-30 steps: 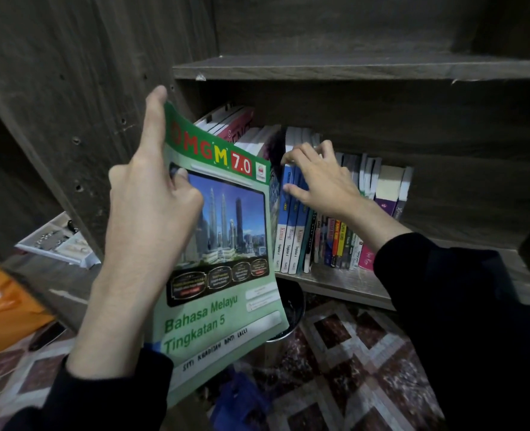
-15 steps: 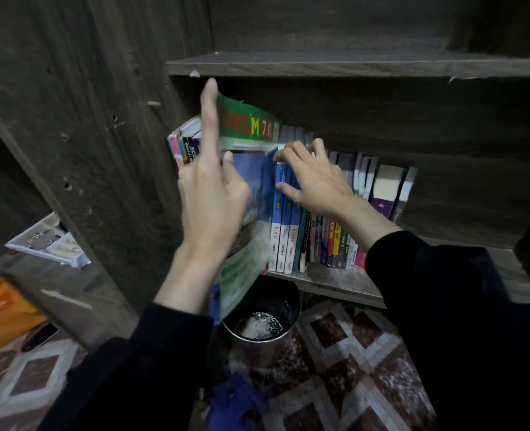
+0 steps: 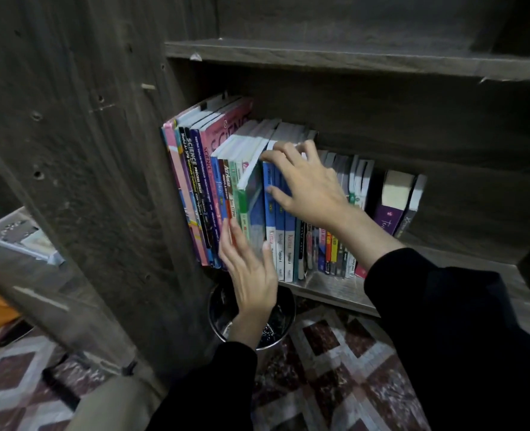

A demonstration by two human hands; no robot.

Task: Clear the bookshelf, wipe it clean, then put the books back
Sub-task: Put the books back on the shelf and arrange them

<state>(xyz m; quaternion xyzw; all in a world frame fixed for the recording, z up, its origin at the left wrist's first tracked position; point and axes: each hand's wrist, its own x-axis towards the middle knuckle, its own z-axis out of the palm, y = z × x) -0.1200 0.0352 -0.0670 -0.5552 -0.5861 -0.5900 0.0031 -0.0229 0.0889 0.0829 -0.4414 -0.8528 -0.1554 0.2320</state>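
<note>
Green book [image 3: 252,209]: upright on the lower shelf [image 3: 329,290], between the tall SCIENCE books [image 3: 223,141] and the blue Kimia books [image 3: 280,244].
My left hand [image 3: 251,275]: fingers straight, pressing flat on the green book, grasping nothing.
My right hand [image 3: 307,185]: fingers hooked over the Kimia books' tops, thumb on a spine.
Below: metal bin [image 3: 218,309] on the patterned floor [image 3: 335,368].

Toward the shelf's [image 3: 335,290] left end, a pink book [image 3: 226,132] reads "SCIENCE" on cover and spine, a dark book [image 3: 196,172] closer to that end reads "SCIENCE PROCESS SKILLS", and blue-and-white books [image 3: 280,244] nearer the middle read "Kimia".
</note>
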